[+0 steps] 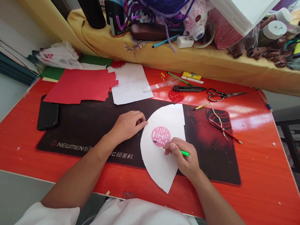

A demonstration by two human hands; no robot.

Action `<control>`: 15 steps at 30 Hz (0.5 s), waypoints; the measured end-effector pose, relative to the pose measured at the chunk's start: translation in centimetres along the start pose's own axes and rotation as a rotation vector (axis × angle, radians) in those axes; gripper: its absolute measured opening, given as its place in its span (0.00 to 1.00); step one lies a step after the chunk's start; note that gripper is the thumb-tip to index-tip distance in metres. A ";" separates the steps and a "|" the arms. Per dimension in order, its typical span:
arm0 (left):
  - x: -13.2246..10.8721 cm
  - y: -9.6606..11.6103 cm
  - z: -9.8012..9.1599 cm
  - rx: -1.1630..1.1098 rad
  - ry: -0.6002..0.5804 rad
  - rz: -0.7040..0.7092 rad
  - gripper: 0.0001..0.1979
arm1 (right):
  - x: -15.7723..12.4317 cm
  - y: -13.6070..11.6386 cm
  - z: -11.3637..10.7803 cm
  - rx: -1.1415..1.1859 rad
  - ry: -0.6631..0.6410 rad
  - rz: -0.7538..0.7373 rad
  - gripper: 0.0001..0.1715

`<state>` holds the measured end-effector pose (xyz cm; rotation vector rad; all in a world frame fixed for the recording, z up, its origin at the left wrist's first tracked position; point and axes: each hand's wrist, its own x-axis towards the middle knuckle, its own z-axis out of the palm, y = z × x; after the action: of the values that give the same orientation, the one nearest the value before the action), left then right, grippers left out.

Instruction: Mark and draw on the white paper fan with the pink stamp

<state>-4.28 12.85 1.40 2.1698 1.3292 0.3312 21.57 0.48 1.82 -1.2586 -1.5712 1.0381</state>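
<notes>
A white fan-shaped piece of paper [161, 170] lies on the dark desk mat, with a round pink-red lattice pattern [161, 135] near its middle. My right hand [184, 156] grips a thin pen with a green end [185, 153], its dark tip at the lower left of the pattern. At the paper's left edge, my left hand [129, 125] is closed, fingers curled, with thumb and fingertips at the rim. A red round paper cutout [175, 96] lies just beyond the paper.
Beyond the mat [93, 125] are red paper [81, 86], a white sheet [131, 84], a clear ruler [160, 85], a box cutter [189, 88], scissors [225, 95] and a glue stick [192, 75]. A red pencil [226, 132] and string lie right; a black phone [48, 112] left.
</notes>
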 end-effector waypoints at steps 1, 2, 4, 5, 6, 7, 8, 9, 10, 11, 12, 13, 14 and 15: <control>0.0 0.0 0.0 0.001 0.000 -0.001 0.12 | 0.0 0.0 0.0 0.001 0.002 0.001 0.29; 0.0 0.0 0.0 0.001 0.001 -0.002 0.12 | 0.0 0.0 -0.1 0.001 0.003 0.002 0.29; 0.0 0.0 0.0 0.003 0.000 -0.004 0.12 | 0.0 0.0 -0.1 0.005 0.004 0.006 0.29; 0.0 0.0 0.0 0.003 -0.001 -0.005 0.12 | -0.1 0.0 -0.1 0.009 0.007 0.007 0.28; 0.0 0.1 0.0 0.004 -0.001 -0.006 0.12 | -0.1 0.0 -0.1 0.015 0.011 0.007 0.28; 0.0 0.1 0.0 0.004 -0.001 -0.009 0.13 | -0.1 0.0 -0.1 0.025 0.019 0.008 0.28; 0.1 0.1 0.0 0.002 -0.001 -0.014 0.13 | -0.1 0.0 0.0 0.036 0.033 0.011 0.28; 0.1 0.0 0.0 -0.004 -0.002 -0.020 0.13 | -0.2 -0.1 0.1 0.051 0.050 0.018 0.28; 0.0 0.0 0.0 -0.015 -0.004 -0.026 0.13 | -0.2 -0.1 0.2 0.070 0.074 0.028 0.28; 0.0 0.0 -0.1 -0.032 -0.007 -0.029 0.13 | -0.3 -0.1 0.3 0.091 0.105 0.042 0.29; 0.0 -0.1 -0.2 -0.054 -0.009 -0.030 0.13 | -0.4 -0.1 0.4 0.111 0.139 0.059 0.29; -0.1 -0.1 -0.2 -0.079 -0.013 -0.027 0.14 | -0.5 -0.2 0.5 0.131 0.175 0.078 0.29; -0.2 -0.2 -0.3 -0.107 -0.019 -0.022 0.15 | -0.6 -0.2 0.7 0.148 0.211 0.095 0.29; -0.3 -0.2 -0.4 -0.133 -0.026 -0.017 0.16 | -0.6 -0.1 0.8 0.163 0.247 0.111 0.29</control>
<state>-4.73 12.83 1.61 2.0454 1.2736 0.3730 20.84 -0.25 1.62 -1.3174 -1.2170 1.0151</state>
